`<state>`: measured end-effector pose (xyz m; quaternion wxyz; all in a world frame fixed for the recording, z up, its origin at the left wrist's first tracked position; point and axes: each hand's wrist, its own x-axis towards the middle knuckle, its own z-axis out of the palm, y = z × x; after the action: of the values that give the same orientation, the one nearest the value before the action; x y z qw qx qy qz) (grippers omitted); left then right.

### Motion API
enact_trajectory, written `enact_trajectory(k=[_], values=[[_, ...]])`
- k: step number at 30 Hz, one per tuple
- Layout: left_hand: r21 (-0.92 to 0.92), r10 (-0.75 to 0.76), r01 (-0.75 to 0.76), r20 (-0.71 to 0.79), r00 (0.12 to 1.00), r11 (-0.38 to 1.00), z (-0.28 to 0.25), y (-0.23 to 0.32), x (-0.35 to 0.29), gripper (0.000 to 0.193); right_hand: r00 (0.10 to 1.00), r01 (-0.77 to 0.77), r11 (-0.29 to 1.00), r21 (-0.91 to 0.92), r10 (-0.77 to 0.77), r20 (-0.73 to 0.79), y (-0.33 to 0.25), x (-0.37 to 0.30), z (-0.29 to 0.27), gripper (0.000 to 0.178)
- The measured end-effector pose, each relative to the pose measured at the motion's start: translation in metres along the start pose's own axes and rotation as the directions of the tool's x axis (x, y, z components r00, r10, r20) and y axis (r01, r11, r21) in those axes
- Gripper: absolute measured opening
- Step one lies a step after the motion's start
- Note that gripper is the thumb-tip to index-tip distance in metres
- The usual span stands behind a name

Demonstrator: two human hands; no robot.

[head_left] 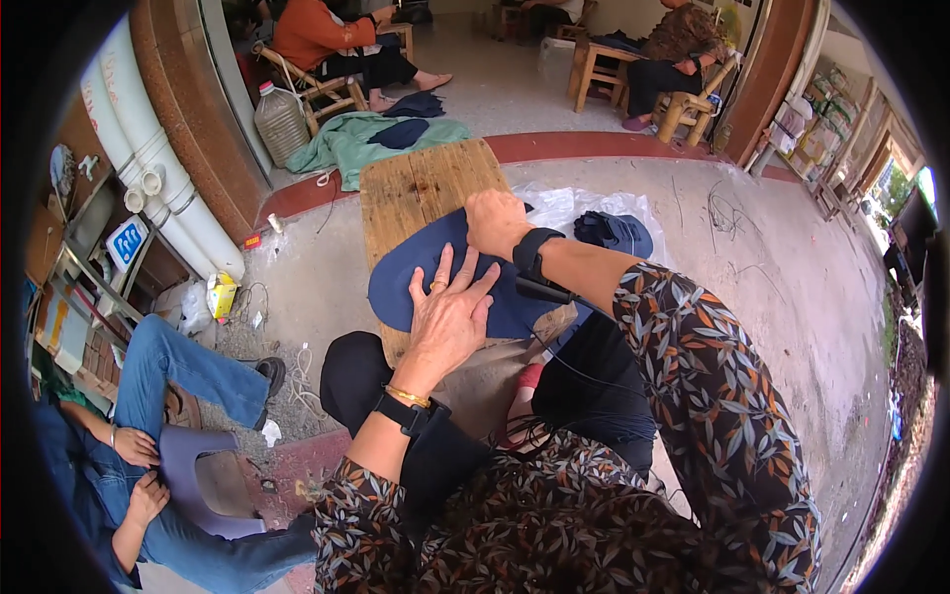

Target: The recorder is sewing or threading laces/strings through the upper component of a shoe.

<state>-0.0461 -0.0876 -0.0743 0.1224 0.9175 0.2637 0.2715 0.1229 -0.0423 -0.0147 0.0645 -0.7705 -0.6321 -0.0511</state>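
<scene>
Across the wooden bench (426, 178): dark blue cloth (394, 282), spread flat beneath both hands. Left hand (447, 322) splayed, fingers fanned, palm down on the cloth; right hand (498, 223) curled into a fist at the far edge, contents hidden, hence object of grip not determinable. Progress, as judged: cloth laid out and steadied, handling unfinished; completed portion not distinguishable. Beside the bench, on clear plastic (556, 201), a blue bundle (631, 236), apart from both hands; whether done or waiting, unclear.
</scene>
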Motion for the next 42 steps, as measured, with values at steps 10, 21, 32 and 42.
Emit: enact_trajectory(k=[10,21,32,42], values=[[-0.006,0.008,-0.008,0.024,1.0,1.0,-0.003,-0.003,-0.009,0.045,0.98,0.187,0.748,0.637,-0.097,-0.173,0.028,-0.005,0.007,0.033],[-0.154,0.039,0.021,0.377,0.926,0.988,-0.05,-0.009,-0.002,0.055,0.831,-0.163,0.116,0.98,0.551,0.073,0.228,0.05,-0.023,0.029],[-0.183,0.066,-0.018,0.258,0.964,0.983,-0.041,-0.048,0.012,0.042,0.775,-0.26,-0.024,0.965,0.591,0.224,0.375,-0.032,-0.039,0.014],[-0.005,-0.061,0.062,0.16,0.985,0.998,-0.039,-0.033,0.004,0.085,0.97,-0.077,0.162,0.984,0.241,0.036,0.268,-0.035,-0.035,0.016]])
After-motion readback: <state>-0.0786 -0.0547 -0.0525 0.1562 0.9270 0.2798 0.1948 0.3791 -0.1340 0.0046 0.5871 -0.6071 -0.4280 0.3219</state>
